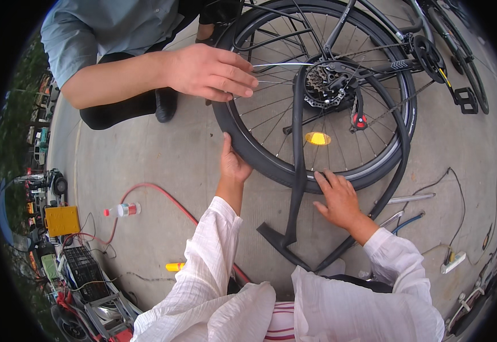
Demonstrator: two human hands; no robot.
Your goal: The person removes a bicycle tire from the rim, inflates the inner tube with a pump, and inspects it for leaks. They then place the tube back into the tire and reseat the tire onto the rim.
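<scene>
My left hand (232, 157) grips the black tyre (262, 168) of a bicycle's rear wheel at its lower left, thumb up along its outside. My right hand (335, 199) has its fingers spread, fingertips against the bottom of the rim and tyre. A deflated inner tube (297, 154) hangs from around the hub over the wheel and down onto the concrete. The cassette and derailleur (328, 80) sit at the wheel's centre, with a yellow reflector (318, 138) among the spokes. A co-worker's hand (214, 74) is at the upper left of the wheel, near a thin pale strip (282, 64).
A red hose (163, 194), plastic bottle (122, 210) and yellow case (61, 221) lie left. Metal levers (410, 198), cables and a power strip (453, 261) lie right. The co-worker's dark shoe (166, 108) is upper left. A black crate (86, 273) stands lower left.
</scene>
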